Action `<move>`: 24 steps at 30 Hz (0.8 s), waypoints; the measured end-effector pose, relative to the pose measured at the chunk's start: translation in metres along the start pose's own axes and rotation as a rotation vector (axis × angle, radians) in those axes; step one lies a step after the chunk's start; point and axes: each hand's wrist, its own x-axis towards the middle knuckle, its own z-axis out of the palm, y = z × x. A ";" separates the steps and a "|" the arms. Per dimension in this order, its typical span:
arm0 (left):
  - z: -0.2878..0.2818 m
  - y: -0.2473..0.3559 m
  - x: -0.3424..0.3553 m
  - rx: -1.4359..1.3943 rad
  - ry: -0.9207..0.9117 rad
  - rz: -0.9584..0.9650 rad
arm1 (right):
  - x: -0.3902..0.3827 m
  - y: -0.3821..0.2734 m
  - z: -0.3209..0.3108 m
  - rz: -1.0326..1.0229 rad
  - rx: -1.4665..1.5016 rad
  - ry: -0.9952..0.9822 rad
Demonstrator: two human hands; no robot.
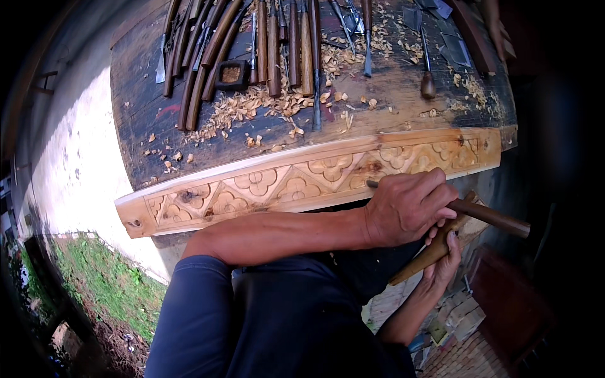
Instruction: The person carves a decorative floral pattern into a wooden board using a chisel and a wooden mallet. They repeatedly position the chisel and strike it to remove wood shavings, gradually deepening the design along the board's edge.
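A long pale board point(283, 184) carved with four-petalled flowers and zigzag lines lies along the workbench's near edge. My left arm reaches across my body, and my left hand point(408, 205) is closed around a wood chisel point(495, 217). Its dark wooden handle sticks out to the right, while the blade's end meets the carved face right of the board's middle. Below it, my right hand point(446, 261) grips a wooden mallet point(428, 259). The mallet's thicker part lies partly behind the chisel handle and my left hand, so its full shape is hidden.
Many carving tools point(274, 53) with wooden handles lie along the workbench point(142, 113)'s far side. A small dark square box point(232, 74) sits among them. Wood shavings point(252, 104) are scattered around. An awl-like tool point(428, 82) lies farther right. Grass point(107, 277) shows at lower left.
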 end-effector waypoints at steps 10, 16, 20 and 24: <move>0.001 -0.003 0.001 0.000 0.121 -0.016 | -0.001 -0.003 0.008 -0.007 -0.042 0.030; -0.001 -0.006 -0.003 -0.032 0.186 0.027 | -0.008 -0.023 0.036 -0.234 -0.490 0.186; 0.000 -0.006 -0.003 -0.055 0.203 0.051 | -0.012 -0.080 0.043 -0.618 -0.863 0.491; 0.003 -0.007 -0.006 -0.029 0.197 0.066 | -0.007 -0.137 0.051 -0.900 -0.591 0.570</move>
